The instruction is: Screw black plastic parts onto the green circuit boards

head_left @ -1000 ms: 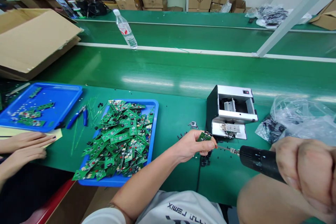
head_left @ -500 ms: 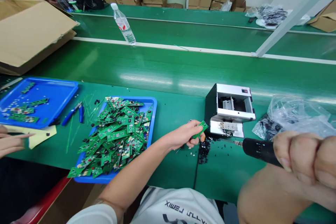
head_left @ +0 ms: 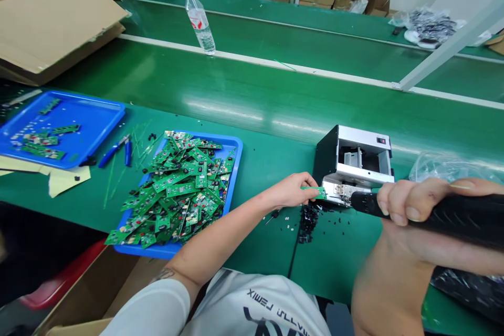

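My left hand [head_left: 296, 190] pinches a small green circuit board [head_left: 320, 193] by its end, near the front left corner of a silver and black screw feeder [head_left: 364, 135]. In my right hand [head_left: 411, 203] is a black electric screwdriver [head_left: 468, 216], lying nearly level. Its front end is at the feeder's metal pick-up plate [head_left: 334, 192]; the bit's tip cannot be made out clearly. Small black parts [head_left: 309, 224] lie heaped just below the feeder. To the left, a blue tray [head_left: 238, 155] is piled with many green circuit boards [head_left: 185, 181].
Another blue tray [head_left: 96, 134] with a few boards stands at far left, beside blue-handled cutters [head_left: 128, 153] and yellow paper [head_left: 65, 182]. A water bottle [head_left: 202, 29] stands on the white rail. A cardboard box [head_left: 59, 16] is back left; a clear plastic bag [head_left: 441, 165] lies right.
The screwdriver has moved left and up to the feeder's plate. My left hand has moved the board slightly right, toward the feeder. Another person's hand at far left has left the view.
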`<state>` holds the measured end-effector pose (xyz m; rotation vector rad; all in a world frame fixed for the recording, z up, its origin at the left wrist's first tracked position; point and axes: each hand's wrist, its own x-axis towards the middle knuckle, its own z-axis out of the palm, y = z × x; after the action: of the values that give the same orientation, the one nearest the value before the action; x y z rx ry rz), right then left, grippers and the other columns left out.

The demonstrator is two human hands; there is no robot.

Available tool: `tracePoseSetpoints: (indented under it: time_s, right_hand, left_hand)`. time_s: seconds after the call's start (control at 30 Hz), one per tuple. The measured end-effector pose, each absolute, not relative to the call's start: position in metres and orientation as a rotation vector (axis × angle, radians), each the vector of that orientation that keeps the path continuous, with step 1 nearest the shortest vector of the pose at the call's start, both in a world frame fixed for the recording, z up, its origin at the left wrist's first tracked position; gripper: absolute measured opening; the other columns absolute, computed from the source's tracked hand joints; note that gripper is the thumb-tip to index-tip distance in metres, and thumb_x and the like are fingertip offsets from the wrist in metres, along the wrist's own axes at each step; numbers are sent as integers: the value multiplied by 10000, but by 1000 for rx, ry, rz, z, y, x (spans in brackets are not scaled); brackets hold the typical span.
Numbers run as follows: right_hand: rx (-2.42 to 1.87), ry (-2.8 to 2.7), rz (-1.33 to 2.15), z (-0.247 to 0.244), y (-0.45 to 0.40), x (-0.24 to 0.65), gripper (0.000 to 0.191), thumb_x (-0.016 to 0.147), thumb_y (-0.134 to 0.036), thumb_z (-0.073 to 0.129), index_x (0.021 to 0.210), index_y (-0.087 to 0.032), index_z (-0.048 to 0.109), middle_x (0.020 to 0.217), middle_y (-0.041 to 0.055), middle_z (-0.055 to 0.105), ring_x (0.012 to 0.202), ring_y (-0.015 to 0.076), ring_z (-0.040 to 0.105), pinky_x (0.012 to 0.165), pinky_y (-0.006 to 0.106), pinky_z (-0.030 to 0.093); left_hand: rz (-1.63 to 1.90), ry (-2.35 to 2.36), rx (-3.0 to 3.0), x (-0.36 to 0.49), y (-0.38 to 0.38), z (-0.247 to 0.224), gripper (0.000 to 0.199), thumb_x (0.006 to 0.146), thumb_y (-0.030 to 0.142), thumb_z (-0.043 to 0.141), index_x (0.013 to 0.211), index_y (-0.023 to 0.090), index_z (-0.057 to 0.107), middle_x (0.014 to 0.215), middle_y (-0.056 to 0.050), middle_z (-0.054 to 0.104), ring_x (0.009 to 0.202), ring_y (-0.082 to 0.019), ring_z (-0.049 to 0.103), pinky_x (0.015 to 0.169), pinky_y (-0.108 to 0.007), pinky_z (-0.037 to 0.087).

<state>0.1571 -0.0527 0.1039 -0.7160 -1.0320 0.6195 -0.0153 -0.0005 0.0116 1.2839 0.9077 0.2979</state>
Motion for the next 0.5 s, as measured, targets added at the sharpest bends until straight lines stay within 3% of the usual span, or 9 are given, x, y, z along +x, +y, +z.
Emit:
tracePoseSetpoints:
  time_s: [0.2, 0.4, 0.5]
  right_hand:
    - [-716, -1044, 703, 102, -50, 152, 683, 735, -784, 284, 900, -221, 634, 493, -26, 492, 323, 136, 406, 330, 306, 304]
    - [-624, -1108, 721, 98, -46, 154, 689, 746, -770, 317, 931, -192, 642, 510, -20, 520, 332, 129, 419, 327, 289, 314]
    - [-597, -1171, 750, 99, -43, 153, 591, 743, -698, 455, 934, -176, 654, 504, -20, 540, 333, 137, 441, 322, 296, 337]
  left_hand:
    - [335, 1010, 1476, -13, -3, 16, 274, 816, 425, 521, 907, 168, 549, 846, -29, 644, 588, -102, 553, 561, -232, 409]
    - [395, 1088, 1657, -12, -7, 23, 239, 825, 404, 512, 873, 185, 595, 922, -41, 669, 833, -175, 601, 675, -257, 426]
    - [389, 1105, 1683, -11, -8, 23, 231, 832, 399, 506, 879, 191, 596, 938, -33, 674, 877, -182, 602, 707, -265, 433]
